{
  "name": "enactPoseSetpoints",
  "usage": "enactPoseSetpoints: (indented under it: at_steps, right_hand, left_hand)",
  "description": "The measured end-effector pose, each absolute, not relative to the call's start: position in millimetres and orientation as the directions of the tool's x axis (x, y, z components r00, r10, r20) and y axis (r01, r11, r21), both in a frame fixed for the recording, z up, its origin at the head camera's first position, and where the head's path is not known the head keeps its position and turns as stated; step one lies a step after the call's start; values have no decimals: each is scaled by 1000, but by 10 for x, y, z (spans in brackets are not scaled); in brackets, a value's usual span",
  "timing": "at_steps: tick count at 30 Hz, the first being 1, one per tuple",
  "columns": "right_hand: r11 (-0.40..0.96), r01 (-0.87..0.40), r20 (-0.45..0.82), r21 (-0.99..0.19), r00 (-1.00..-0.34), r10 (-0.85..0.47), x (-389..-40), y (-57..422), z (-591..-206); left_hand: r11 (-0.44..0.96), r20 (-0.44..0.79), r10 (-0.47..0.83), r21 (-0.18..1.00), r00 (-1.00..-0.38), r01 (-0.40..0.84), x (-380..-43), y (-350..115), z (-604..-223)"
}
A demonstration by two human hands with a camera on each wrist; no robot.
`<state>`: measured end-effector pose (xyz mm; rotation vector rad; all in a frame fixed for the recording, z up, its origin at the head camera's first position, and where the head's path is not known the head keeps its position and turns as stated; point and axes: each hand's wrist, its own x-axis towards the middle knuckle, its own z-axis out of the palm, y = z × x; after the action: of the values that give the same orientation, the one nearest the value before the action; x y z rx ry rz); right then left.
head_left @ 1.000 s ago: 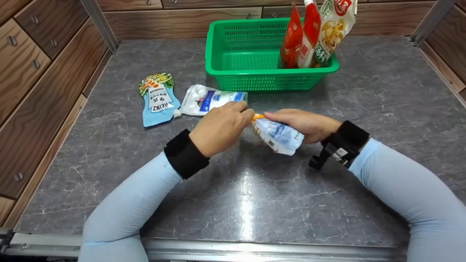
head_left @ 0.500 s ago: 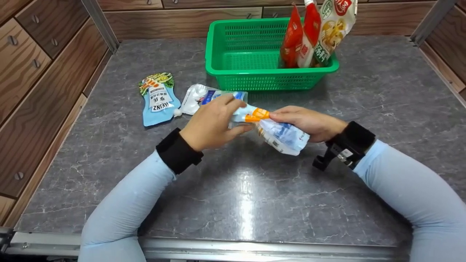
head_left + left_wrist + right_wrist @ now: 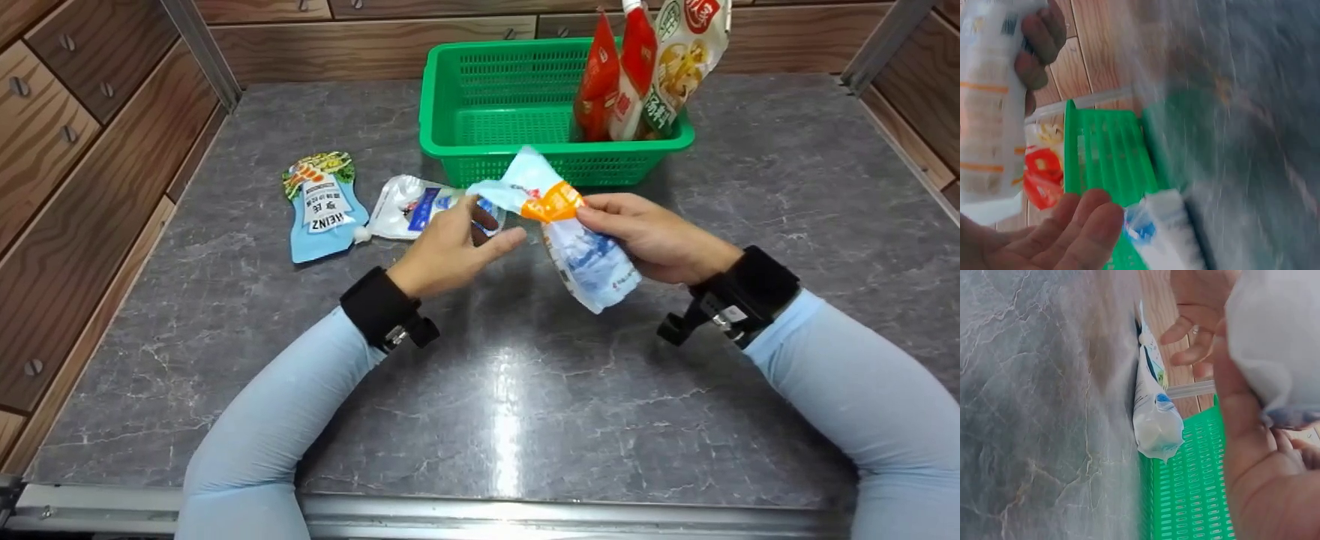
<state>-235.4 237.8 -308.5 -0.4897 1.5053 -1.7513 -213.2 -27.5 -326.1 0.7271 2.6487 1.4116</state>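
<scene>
My right hand grips a light blue and white packet with an orange band, thumb on its near face. The packet is raised above the table, and its light blue top part spreads out toward the left and the basket. Just left of it, my left hand has its thumb and fingers apart with nothing held. Extended fingers show in the left wrist view, apart from the packet's printed side. A white-and-blue pouch lies flat behind my left hand, partly covered by it.
A light blue Heinz pouch lies at the left, close to the white pouch. The green basket at the back holds two red pouches and a white-and-green bag at its right end. Wooden drawer fronts border the table.
My left hand has let go of the packet's orange-banded end and spread its fingers. My right hand has moved slightly right and up, and the packet's top has unfolded toward the basket.
</scene>
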Motion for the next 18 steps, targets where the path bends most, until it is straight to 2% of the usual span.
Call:
enactPoseSetpoints:
  at_steps: [8, 14, 18]
  right_hand:
    - [-37, 224, -136, -974, -710, -691, -2354, 2350, -3085]
    - [-100, 211, -91, -972, -739, -667, -2355, 2334, -3126]
    - [-128, 217, -81, -968, -749, -657, -2364, 2339, -3148]
  left_hand:
    - [308, 165, 516, 880, -841, 361, -2122, -35, -3188]
    - [81, 126, 514, 978, -848, 194, -2114, 130, -3048]
    - [-29, 103, 484, 994, -869, 101, -2071, 168, -2960]
